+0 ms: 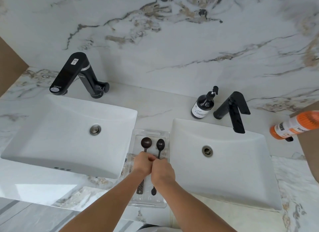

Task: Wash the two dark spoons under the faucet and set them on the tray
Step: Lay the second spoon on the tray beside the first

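Note:
Two dark spoons lie side by side on a clear plastic tray [150, 132] between the two sinks. The left spoon [146, 142] has a round bowl and a patterned handle end. The right spoon [160, 144] has an oval bowl and a thin handle. My left hand [143, 164] is closed over the left spoon's handle. My right hand [163, 173] is closed on the right spoon's handle. The two hands touch each other above the tray's middle and hide the handles' middle parts. A black faucet [232, 111] stands behind the right sink [241, 162].
A second black faucet [76, 74] stands behind the left sink [51, 128]. A dark soap pump bottle [202, 105] stands left of the right faucet. An orange bottle [293, 124] lies at the far right. A marble wall rises behind the counter.

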A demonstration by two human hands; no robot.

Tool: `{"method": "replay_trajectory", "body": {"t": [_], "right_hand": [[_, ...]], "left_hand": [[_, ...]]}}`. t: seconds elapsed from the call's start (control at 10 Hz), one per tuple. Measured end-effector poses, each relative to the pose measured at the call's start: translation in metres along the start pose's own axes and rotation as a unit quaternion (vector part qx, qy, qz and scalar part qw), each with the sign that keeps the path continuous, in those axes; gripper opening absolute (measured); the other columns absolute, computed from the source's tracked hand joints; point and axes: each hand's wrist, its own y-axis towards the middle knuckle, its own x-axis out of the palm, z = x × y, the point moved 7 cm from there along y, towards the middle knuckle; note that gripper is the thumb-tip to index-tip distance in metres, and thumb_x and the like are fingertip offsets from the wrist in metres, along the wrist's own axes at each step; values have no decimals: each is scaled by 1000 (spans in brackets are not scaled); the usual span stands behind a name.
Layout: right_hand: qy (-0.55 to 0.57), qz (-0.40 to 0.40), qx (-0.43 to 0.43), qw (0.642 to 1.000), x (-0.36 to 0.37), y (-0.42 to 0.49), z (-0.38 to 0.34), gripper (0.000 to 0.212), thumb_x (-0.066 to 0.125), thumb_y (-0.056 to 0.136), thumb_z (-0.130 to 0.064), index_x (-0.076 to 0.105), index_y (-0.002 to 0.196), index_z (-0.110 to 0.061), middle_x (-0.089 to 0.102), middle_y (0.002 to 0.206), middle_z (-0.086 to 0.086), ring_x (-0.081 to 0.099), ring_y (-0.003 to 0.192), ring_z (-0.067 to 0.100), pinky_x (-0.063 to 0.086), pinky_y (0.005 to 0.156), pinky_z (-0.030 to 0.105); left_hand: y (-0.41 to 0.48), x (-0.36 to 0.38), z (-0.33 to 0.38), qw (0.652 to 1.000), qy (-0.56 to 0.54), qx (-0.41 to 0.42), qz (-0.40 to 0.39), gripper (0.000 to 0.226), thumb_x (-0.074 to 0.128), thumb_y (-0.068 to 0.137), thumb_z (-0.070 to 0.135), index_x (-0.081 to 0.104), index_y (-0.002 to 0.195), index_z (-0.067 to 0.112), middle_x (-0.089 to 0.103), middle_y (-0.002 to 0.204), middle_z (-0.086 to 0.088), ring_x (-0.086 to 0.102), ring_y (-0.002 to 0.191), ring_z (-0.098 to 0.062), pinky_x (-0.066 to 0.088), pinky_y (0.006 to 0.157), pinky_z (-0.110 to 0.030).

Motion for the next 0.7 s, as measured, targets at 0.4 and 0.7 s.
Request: {"method": "replay_trajectory", "body": {"t": [0.4, 0.7], "right_hand": [[-19, 9, -54, 998, -5, -3, -1, 38, 30, 93, -12, 68, 101, -12, 67, 91, 4, 54, 70, 19, 38, 62, 28], [-62, -16, -159, 985, -20, -15, -4, 17, 49, 89, -5, 62, 99, -6, 53, 94, 10, 60, 82, 24, 45, 66, 29]], "left_hand": [[-6, -5, 15, 988, 154, 18, 24, 41, 47, 76, -3, 43, 42, 20, 43, 51, 0, 37, 49, -15, 28, 42, -20], [-15, -10, 14, 991, 124, 16, 46, 40, 58, 73, 3, 44, 38, 17, 45, 36, 6, 46, 37, -11, 42, 39, -19]]}}
